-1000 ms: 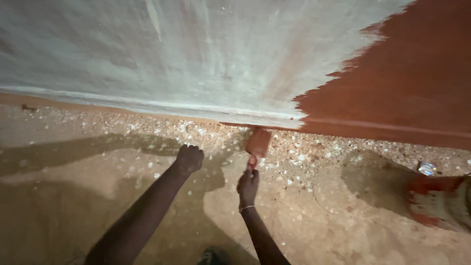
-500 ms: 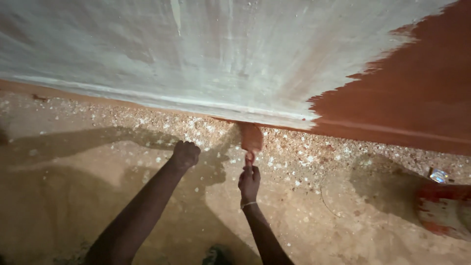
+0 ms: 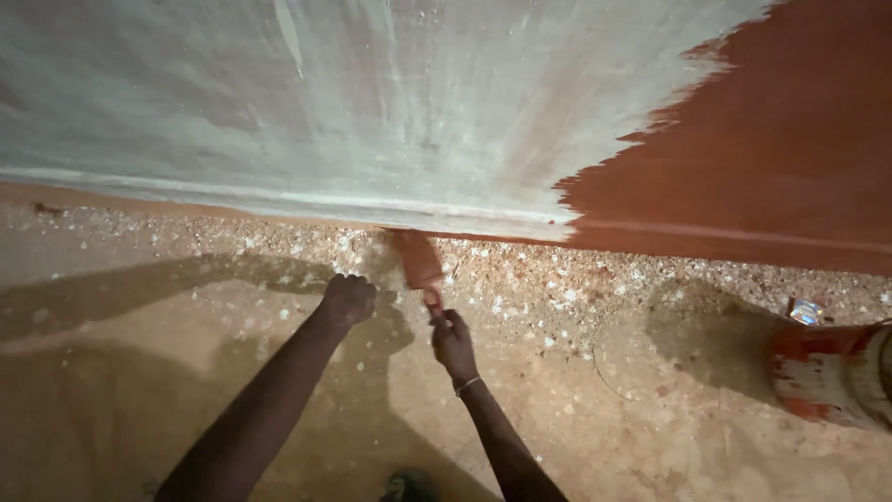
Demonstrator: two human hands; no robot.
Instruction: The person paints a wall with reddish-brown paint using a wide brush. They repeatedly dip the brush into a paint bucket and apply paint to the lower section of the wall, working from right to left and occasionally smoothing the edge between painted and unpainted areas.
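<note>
Brush (image 3: 418, 260) in right hand (image 3: 452, 342) now further left along wall base (image 3: 279, 200), left fist (image 3: 348, 299) grounded.

Warm, dim light is falling from behind the person, at about 6 o'clock, throwing broad, soft shadows across the sandy ground (image 3: 279, 390) toward 9 o'clock and another dark patch toward 3 o'clock. The wall (image 3: 372, 102) is catching the brightest light, without glare. The wide lens is bending lines at the edges, and the paintbrush (image 3: 418, 263) is smearing slightly.
</note>
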